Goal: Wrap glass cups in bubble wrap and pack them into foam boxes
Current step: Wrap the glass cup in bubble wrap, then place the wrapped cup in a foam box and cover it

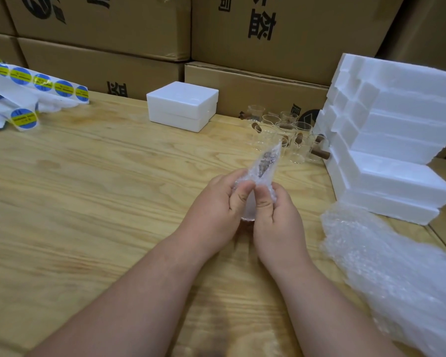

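Both hands hold one glass cup wrapped in bubble wrap (264, 164) above the middle of the wooden table (88, 189). My left hand (216, 202) grips its left side, thumb pressed on the wrap. My right hand (276, 215) grips the right side, thumb up against the left thumb. The cup's brown handle shows dimly through the wrap at the top. Several bare glass cups with wooden handles (286, 135) stand at the back right. A closed white foam box (182, 105) sits at the back centre.
A stack of white foam boxes (397, 140) stands on the right. Loose bubble wrap (397, 266) lies at the right front. A strip of blue-and-yellow round stickers (31, 86) lies at the far left. Cardboard cartons (242, 34) wall the back.
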`<state>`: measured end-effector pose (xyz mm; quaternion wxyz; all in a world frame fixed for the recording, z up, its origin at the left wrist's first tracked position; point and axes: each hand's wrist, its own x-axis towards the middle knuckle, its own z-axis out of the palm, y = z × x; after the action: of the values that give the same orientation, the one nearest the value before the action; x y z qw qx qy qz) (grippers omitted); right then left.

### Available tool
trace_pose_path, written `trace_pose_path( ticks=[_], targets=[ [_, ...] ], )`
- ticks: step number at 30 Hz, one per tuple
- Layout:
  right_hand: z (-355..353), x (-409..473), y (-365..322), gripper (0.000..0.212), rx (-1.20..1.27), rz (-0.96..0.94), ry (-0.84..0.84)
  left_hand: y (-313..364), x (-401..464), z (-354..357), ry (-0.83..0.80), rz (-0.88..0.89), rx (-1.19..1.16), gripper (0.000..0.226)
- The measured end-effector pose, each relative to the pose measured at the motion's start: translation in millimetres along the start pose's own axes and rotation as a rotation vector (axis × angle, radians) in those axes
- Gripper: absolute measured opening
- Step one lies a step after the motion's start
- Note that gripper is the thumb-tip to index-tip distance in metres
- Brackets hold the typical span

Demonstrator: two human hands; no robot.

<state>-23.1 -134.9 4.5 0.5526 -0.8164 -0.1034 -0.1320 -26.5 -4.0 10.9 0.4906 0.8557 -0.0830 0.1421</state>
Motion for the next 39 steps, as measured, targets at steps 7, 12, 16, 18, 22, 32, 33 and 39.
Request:
trace_pose_path(
  ticks=[7, 12, 16, 18, 22, 32, 33, 39],
  targets=[
    [-1.1, -0.7, -1.8, 0.022, 0.026, 0.01, 0.109, 15.9, -9.6, 12.2, 0.173, -0.102, -0.14, 0.053],
    [-1.3, 0.4, -7.4, 0.024, 0.088, -0.054, 0.138, 18.4, -11.6, 23.3, 0.282, -0.189, -0.257, 0.034],
    [4.8, -4.9, -9.5, 0.036, 0.147, -0.034, 0.055, 11.2, -4.3, 11.4, 0.37, -0.228, -0.211, 0.034],
    [5.5, -3.9, -8.7, 0.031, 0.078, -0.029, 0.025, 9.8, -2.0, 6.6, 0.338, -0.257, -0.197, 0.036],
    [2.0, 9.0, -4.1, 0.01, -0.076, 0.032, 0.048, 9.8, -2.6, 9.5, 0.172, -0.269, -0.192, 0.032],
    [-0.4, 1.1, -19.0, 0.017, 0.189, 0.377, 0.075, 4.3, -2.3, 8.8, 0.008, 0.039, -0.092, 0.068],
    [-1.1, 2.8, -25.8, 0.016, 0.132, 0.393, 0.0, 6.7, -1.7, 7.4, 0.062, 0.02, -0.116, 0.062],
    [-50.5, 61.2, -70.2, 0.038, -0.516, -0.063, -0.259, -2.7, 5.6, -1.3, 0.372, -0.231, -0.346, 0.063]
  ],
)
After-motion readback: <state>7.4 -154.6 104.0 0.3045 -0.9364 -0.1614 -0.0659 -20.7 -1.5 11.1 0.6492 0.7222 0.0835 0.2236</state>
